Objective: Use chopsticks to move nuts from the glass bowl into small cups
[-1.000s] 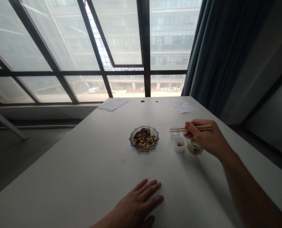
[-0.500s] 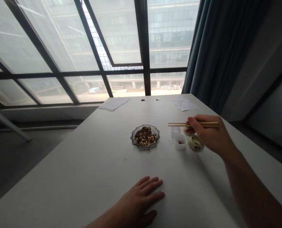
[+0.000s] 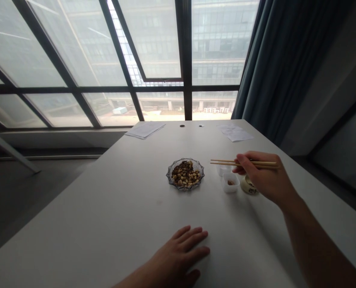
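A pair of wooden chopsticks (image 3: 222, 162) is gripped in my right hand (image 3: 263, 172), their tips pointing left, above the small cups. Nothing shows between the tips. Under them stands a clear plastic cup (image 3: 224, 171), partly covered. A second clear cup (image 3: 230, 187) in front of it has a few small brown bits at the bottom. Beside that one, a cream cup with dark writing (image 3: 249, 189) is partly hidden by my right hand. To the left, a scalloped glass bowl (image 3: 169, 180) holds mixed nuts and dark seeds (image 3: 186, 174). My left hand (image 3: 180, 256) lies with fingers spread on the table.
The white table (image 3: 106, 216) runs up toward a large window. Stacked papers (image 3: 144, 129) lie at its far left, and loose sheets (image 3: 235, 132) at the far right. Two small round fittings sit between them. A blue curtain (image 3: 264, 72) hangs at right.
My right hand has shifted slightly right, then dipped a little, with the chopsticks still in it. The chopstick tips have moved slightly left toward the bowl. My left hand stays on the table.
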`<state>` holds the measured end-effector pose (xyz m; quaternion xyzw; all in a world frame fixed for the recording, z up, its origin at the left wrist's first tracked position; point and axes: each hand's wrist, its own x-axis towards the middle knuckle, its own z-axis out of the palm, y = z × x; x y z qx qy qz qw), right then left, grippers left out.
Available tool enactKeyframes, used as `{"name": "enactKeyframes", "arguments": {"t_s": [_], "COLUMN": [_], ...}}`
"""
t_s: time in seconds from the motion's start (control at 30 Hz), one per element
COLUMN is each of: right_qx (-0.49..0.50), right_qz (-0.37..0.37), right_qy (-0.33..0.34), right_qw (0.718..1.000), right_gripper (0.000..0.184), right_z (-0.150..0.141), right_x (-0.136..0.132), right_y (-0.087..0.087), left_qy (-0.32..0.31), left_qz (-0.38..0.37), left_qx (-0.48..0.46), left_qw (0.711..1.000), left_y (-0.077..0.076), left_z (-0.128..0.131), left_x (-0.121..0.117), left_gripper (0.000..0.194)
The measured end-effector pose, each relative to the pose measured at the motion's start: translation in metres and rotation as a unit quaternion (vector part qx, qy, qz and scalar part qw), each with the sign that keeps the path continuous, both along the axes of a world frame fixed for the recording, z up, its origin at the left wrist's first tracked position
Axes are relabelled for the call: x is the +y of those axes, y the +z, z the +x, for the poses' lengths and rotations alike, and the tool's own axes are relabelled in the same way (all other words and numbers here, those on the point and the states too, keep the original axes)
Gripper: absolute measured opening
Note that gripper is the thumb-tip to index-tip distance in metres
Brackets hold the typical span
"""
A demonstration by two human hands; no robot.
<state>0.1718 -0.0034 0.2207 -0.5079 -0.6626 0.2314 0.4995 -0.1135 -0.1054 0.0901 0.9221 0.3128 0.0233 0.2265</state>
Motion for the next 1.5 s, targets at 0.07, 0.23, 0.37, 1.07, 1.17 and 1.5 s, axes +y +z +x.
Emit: {"name": "enactKeyframes", "arguments": {"t_s": [0.07,0.23,0.37,1.07,1.17,1.5], "right_qx": [-0.004,-0.028,-0.023,-0.004,-0.03,-0.054], "right_qz": [0.003,0.013,0.055,0.027,0.014,-0.015], "right_qy": [-0.002,-0.016,-0.043,0.061,0.059,0.107], "right_qw": [1.0,0.999,0.997,0.998,0.998,0.993], "right_gripper": [0.039,0.036,0.034,0.041,0.04,0.044], "right_z": [0.001,0.012,0.017,-0.018,-0.023,-0.034], "right_x": [0.002,0.008,0.01,0.015,0.016,0.02], "right_y": [-0.002,0.0,0.009,-0.008,-0.01,-0.022], "left_qy": [0.005,-0.016,-0.017,-0.01,-0.014,-0.015], "left_qz": [0.001,0.014,0.036,0.108,0.109,0.102], "left_qx": [0.005,0.022,0.02,0.011,0.014,-0.013], "left_qw": [1.0,1.0,0.999,0.994,0.994,0.995], "left_y": [-0.001,-0.013,-0.022,-0.031,-0.033,-0.041], "left_z": [0.0,-0.003,-0.003,-0.001,-0.003,-0.005], "left_x": [-0.001,0.0,0.003,0.004,0.004,0.006], "left_gripper": [0.065,0.072,0.071,0.063,0.062,0.062]}}
